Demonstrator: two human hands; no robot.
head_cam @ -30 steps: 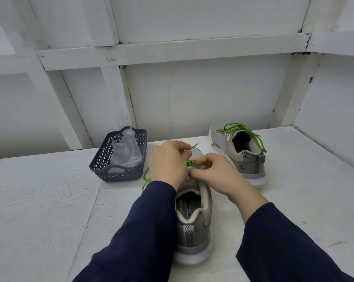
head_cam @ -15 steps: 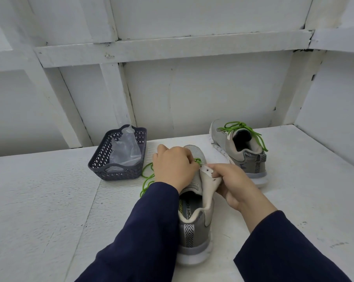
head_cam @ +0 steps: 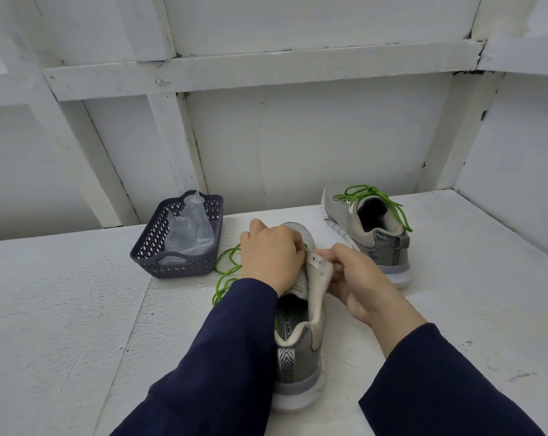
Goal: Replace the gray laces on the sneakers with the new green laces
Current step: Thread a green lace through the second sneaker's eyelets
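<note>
Fingers of the right hand (head_cam: 357, 278) pinch the eyelet flap (head_cam: 318, 263) of the near sneaker (head_cam: 301, 357) on the bench (head_cam: 77, 309), while the left hand (head_cam: 271, 256) grips its green lace (head_cam: 227, 272), which trails left.

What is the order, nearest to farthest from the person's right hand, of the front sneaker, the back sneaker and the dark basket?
1. Front sneaker: in the middle; the right hand pinches its eyelet flap.
2. Back sneaker: just behind the hand, at the right, apart from it.
3. Basket: at the left, beyond the front sneaker.
</note>
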